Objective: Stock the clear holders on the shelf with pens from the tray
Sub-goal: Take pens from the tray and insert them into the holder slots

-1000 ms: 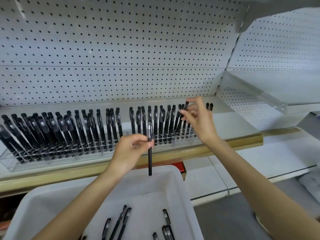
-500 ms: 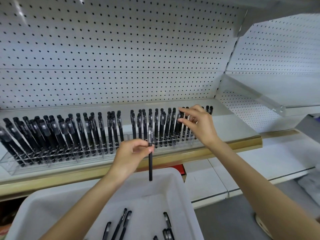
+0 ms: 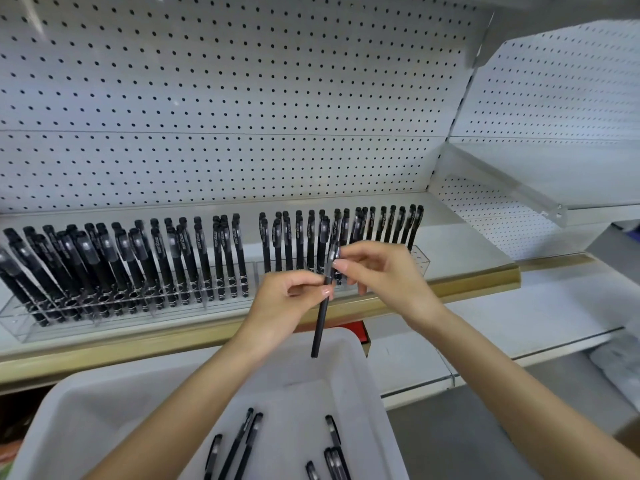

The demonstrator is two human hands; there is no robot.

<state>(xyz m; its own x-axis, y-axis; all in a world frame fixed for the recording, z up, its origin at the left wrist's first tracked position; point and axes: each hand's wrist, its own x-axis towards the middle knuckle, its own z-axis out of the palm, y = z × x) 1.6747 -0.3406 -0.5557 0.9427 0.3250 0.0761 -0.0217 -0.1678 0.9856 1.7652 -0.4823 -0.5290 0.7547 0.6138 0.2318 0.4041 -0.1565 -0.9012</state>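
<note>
Head view: I see a white tray (image 3: 138, 403) at the bottom of the frame, and I place everything else from it.

Above the tray's far rim, both hands meet on one black pen (image 3: 320, 323). The pen hangs nearly upright, tilted a little, with its lower tip over the tray's far end and touching nothing. The left hand (image 3: 294, 292) has a narrow grip, thumb and forefinger pinched on the barrel about halfway up. The right hand (image 3: 384, 271) also has a narrow grip, thumb and forefinger pinched on the capped upper end, with its other fingers loosely curled behind.

Inside the tray, at its near end, lie several loose pens (image 3: 242, 441), some in pairs side by side.

Beyond the tray's far rim, a shelf (image 3: 467, 251) with a gold front strip (image 3: 138, 344) carries the clear holders (image 3: 20, 327) in a row. They are crowded with standing black pens (image 3: 204, 254), caps up and leaning back. There is a narrow gap in that row almost straight beyond the tray's middle. The right end of the last holder shows bare holes.

Behind the holders rises a white pegboard (image 3: 242, 98). Just past the tray's far right corner, under the gold strip, something red (image 3: 360, 332) peeks out.
</note>
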